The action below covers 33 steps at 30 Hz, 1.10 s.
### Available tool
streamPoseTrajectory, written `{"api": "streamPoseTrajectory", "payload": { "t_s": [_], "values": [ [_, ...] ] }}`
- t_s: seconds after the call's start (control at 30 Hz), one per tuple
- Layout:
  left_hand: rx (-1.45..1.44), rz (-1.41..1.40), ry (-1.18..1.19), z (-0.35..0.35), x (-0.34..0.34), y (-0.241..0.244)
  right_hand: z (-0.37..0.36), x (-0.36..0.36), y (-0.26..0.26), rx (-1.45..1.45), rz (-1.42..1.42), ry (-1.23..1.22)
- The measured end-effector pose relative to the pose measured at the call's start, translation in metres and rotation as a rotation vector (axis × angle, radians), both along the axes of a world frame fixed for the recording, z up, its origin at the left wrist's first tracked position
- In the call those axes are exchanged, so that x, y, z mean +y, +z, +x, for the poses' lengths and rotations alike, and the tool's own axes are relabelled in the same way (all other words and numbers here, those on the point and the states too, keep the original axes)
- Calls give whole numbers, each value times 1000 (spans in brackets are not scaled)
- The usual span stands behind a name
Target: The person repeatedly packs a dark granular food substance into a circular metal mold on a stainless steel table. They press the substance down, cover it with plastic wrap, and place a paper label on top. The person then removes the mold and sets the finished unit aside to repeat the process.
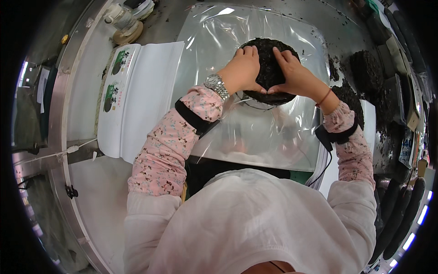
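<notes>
A round, dark disc of dried seaweed (268, 68) lies on a stack of clear plastic film sheets (260, 137). My left hand (244, 70), with a metal wristwatch above a pink floral sleeve cover, rests on the disc's left side, fingertips on top. Across from it, my right hand (292, 73) lies on the disc's right part, with a red cord at the wrist. Both thumbs meet near the lower edge of the disc. The fingers are spread over the disc, pressing or resting on it; neither hand plainly closes around it.
White printed packaging sheets (150, 92) lie at the left, beside a clear bottle (123, 22) on a round stand. More dark seaweed discs (366, 72) and loose crumbs are at the right. White paper (369, 120) lies under my right forearm. Long dark rolls (390, 205) stand at the far right.
</notes>
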<state>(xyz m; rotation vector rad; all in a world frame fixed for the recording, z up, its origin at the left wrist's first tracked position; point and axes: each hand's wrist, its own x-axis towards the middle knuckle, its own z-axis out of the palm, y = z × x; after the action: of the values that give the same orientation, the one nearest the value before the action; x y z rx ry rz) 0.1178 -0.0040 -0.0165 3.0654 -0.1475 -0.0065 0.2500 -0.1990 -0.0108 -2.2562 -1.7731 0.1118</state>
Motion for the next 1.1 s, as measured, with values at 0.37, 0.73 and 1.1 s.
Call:
{"api": "streamPoseTrajectory", "payload": {
  "t_s": [0.37,0.73,1.1],
  "values": [
    [111,122,-8,13,-1,-40,1,31,-47,-97,-308,34],
    [-352,-479,-140,-188,-110,-14,-88,-39,-38,71,-248,-103],
    [28,-188,-387,-188,-114,51,-98,-58,-48,-25,-205,-120]
  ]
}}
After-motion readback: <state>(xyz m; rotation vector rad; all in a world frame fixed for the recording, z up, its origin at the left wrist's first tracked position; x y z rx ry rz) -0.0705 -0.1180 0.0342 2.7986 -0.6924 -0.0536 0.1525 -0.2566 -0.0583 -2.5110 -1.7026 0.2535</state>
